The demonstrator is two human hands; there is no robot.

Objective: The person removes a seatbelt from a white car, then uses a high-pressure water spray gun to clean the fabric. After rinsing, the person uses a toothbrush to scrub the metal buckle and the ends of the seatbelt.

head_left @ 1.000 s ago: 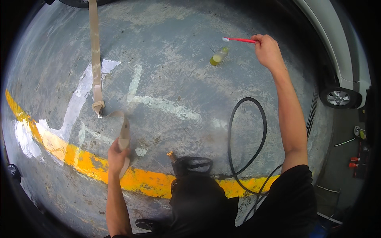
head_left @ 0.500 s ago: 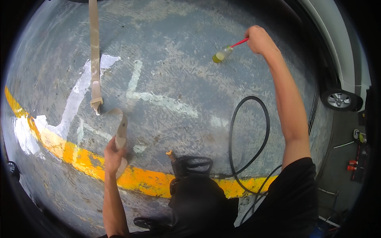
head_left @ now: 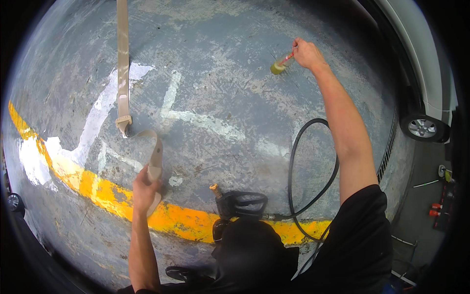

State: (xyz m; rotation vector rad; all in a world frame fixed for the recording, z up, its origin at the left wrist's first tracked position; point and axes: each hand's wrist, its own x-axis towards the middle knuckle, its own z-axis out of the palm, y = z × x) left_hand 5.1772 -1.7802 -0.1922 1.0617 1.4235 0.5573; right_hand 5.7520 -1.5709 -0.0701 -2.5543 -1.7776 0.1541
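My left hand (head_left: 144, 193) is closed on the loose lower part of a beige seat belt (head_left: 123, 54). The belt hangs straight down from the top edge, passes through a tongue piece (head_left: 124, 120), then curves to my fingers. At the far right, my right hand (head_left: 308, 54) pinches a thin red stick-like handle (head_left: 289, 57). Its lower part is inside a clear bottle (head_left: 278, 67) with yellow-green liquid at the bottom. The handle's lower tip is hidden, so I cannot tell what kind of tool it is.
A black spray gun (head_left: 240, 203) with a brass nozzle lies close in front of me, its black hose (head_left: 291, 171) looping to the right. A yellow line (head_left: 181, 223) crosses the worn grey floor. A silver car (head_left: 431, 54) and floor grate (head_left: 388, 147) are at the right.
My right hand has moved left and closer to the bottle, and the red handle now sits deeper in it. My left hand keeps its hold on the belt.
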